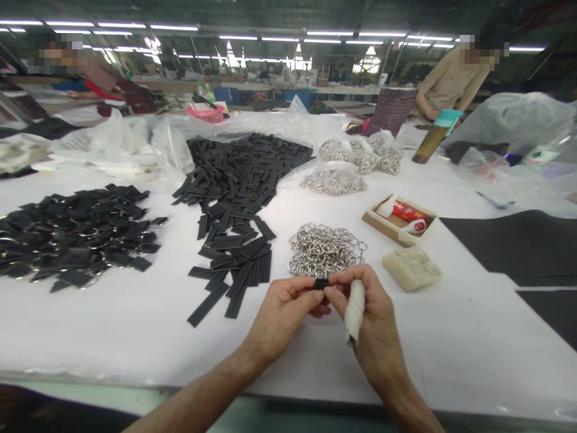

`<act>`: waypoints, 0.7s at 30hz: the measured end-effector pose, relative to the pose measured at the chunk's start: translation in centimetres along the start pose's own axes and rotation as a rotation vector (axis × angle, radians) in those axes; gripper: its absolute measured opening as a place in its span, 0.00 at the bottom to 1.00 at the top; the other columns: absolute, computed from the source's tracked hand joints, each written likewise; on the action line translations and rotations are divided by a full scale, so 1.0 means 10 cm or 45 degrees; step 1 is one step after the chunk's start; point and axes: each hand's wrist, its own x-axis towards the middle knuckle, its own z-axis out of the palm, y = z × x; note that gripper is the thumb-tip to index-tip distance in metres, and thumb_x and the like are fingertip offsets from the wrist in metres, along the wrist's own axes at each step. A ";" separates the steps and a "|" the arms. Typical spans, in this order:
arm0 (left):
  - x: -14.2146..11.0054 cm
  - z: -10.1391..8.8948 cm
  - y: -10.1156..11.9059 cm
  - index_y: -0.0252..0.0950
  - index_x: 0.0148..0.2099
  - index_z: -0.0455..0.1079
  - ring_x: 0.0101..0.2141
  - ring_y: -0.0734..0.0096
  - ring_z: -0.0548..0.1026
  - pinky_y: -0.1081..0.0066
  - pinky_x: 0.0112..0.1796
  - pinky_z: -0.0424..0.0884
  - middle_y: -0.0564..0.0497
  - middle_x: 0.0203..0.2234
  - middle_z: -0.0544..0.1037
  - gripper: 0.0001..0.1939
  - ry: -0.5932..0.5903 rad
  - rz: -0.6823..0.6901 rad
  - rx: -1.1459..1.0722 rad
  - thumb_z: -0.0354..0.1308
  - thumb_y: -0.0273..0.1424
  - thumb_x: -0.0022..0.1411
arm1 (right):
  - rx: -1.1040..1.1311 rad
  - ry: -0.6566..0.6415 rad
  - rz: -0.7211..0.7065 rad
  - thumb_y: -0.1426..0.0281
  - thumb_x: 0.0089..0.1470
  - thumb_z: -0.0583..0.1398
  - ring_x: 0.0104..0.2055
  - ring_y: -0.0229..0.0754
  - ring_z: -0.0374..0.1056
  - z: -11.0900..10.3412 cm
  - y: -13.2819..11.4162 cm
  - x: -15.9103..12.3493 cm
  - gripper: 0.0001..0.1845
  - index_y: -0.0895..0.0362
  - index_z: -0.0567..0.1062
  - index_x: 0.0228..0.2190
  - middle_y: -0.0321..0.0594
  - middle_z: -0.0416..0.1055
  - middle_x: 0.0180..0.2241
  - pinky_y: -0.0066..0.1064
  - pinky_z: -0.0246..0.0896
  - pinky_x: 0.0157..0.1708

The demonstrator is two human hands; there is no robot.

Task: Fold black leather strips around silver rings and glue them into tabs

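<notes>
My left hand (pixel 286 310) and my right hand (pixel 367 307) meet above the near middle of the white table (pixel 135 325). Both pinch a small black strip (pixel 321 282) between thumb and fingertips. A white wrap (pixel 354 310) covers one finger of my right hand. Just beyond the hands lies a heap of silver metal rings (pixel 322 249). To the left of the hands spreads a long pile of loose black strips (pixel 234 204). Whether a ring sits on the held strip is hidden by my fingers.
A pile of black strips with rings (pixel 72 237) lies at the left. Bags of metal rings (pixel 356 159) sit further back. A small open box (pixel 396 219) and a pale block (pixel 411 267) are at the right, black sheets (pixel 523 246) beyond. Other people stand at the back.
</notes>
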 end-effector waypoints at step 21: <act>0.05 -0.02 0.03 0.32 0.37 0.76 0.28 0.73 0.74 0.74 0.30 0.72 0.49 0.27 0.77 0.08 -0.137 -0.044 0.017 0.56 0.26 0.55 | -0.253 -0.030 -0.046 0.71 0.50 0.59 0.21 0.32 0.57 -0.08 0.02 0.03 0.05 0.54 0.65 0.28 0.27 0.60 0.20 0.24 0.54 0.22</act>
